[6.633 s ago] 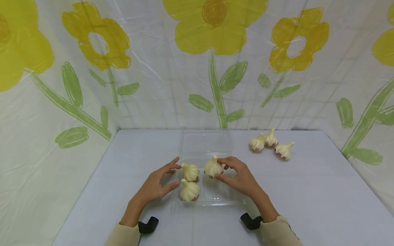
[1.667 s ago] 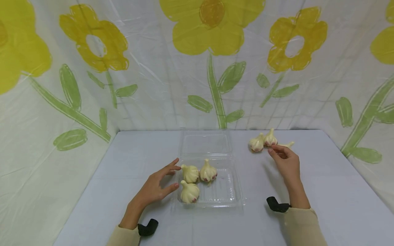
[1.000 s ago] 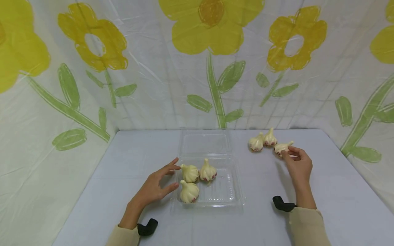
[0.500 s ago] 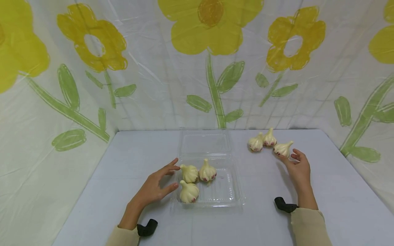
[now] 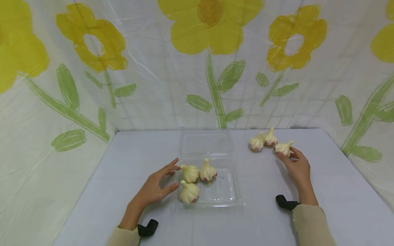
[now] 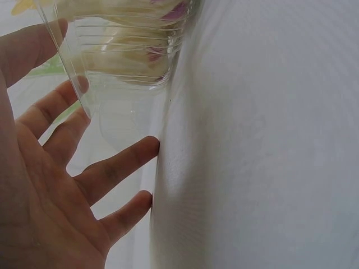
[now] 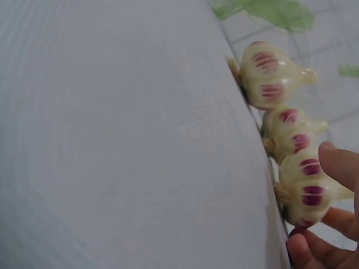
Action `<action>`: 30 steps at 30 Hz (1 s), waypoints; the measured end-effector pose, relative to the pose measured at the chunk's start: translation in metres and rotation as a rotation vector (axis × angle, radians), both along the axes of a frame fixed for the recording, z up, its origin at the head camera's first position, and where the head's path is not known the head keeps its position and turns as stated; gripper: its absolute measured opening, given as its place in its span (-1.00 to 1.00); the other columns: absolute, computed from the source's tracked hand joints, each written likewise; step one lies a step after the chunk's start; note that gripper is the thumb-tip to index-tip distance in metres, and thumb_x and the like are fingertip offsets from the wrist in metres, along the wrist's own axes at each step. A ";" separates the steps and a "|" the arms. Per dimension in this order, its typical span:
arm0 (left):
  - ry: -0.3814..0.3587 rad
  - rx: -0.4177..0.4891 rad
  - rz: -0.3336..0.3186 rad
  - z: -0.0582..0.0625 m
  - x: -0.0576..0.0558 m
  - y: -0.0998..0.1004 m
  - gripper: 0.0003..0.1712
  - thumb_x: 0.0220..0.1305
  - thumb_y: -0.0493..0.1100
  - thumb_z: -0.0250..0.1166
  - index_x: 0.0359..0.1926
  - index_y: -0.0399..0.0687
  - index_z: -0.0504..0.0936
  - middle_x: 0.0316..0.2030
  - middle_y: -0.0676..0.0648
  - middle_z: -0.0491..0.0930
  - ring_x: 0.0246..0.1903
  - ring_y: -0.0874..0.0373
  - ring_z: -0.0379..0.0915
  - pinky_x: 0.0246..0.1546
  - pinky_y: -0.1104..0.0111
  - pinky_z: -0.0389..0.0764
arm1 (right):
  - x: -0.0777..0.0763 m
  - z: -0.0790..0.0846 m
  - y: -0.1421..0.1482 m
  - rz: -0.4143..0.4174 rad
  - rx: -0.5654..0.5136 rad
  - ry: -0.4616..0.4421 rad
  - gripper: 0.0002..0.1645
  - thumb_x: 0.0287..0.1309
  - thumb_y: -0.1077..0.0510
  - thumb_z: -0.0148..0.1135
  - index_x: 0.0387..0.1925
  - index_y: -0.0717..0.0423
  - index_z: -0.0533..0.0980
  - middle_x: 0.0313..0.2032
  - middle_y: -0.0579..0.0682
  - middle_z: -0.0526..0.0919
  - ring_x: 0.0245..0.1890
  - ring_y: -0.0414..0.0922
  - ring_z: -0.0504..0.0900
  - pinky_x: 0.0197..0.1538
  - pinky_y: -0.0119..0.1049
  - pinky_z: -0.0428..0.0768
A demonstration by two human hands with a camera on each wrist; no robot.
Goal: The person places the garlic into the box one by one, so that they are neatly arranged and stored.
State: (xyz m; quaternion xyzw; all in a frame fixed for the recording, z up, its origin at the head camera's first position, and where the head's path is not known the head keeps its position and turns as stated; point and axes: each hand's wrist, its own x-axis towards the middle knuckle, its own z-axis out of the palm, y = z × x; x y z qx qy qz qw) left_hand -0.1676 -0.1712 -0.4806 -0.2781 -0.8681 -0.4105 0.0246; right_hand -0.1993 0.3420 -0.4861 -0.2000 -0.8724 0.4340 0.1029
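Observation:
A clear plastic clamshell box lies with its lid back, three garlic bulbs along its left and far side. My left hand stays at the box's left wall, fingers spread; in the left wrist view the fingertips are at the clear rim and two lower ones reach the table. At the back right my right hand pinches a garlic bulb between thumb and fingers. The right wrist view shows the thumb on one side of that purple-marked bulb, fingers on the other.
Two more garlic bulbs sit close together left of the one in my right hand. The box's flat lid points to the back of the table. A flower-printed sheet hangs behind and beside the white table.
My right hand let go of a third bulb in the box earlier, then moved to the back-right bulbs. Over the last moments its fingers closed around the rightmost one. My left hand has stayed put.

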 end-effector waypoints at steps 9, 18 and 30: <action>0.000 -0.002 0.003 0.000 0.000 0.000 -0.39 0.34 0.03 0.35 0.38 0.20 0.45 0.55 0.07 0.23 0.21 -0.10 0.59 0.24 -0.29 0.44 | -0.010 0.003 -0.002 0.023 0.038 -0.036 0.02 0.31 -0.37 0.16 0.54 0.17 0.18 0.32 0.43 0.41 0.31 0.34 0.38 0.20 0.20 0.38; -0.011 0.003 0.003 0.001 0.001 0.000 -0.41 0.34 0.03 0.36 0.36 0.21 0.47 0.57 0.09 0.20 0.22 -0.11 0.59 0.25 -0.30 0.43 | -0.008 0.006 -0.001 0.042 0.027 -0.058 0.01 0.30 -0.32 0.22 0.53 0.18 0.19 0.32 0.40 0.43 0.21 0.27 0.46 -0.01 -0.07 0.49; -0.005 0.003 -0.004 0.000 0.000 0.000 -0.43 0.35 0.03 0.35 0.35 0.17 0.48 0.57 0.08 0.19 0.21 -0.10 0.60 0.24 -0.26 0.46 | 0.005 0.010 -0.006 0.081 0.013 -0.032 -0.03 0.31 -0.29 0.22 0.55 0.13 0.19 0.33 0.33 0.43 -0.08 -0.10 0.55 -0.30 -0.43 0.48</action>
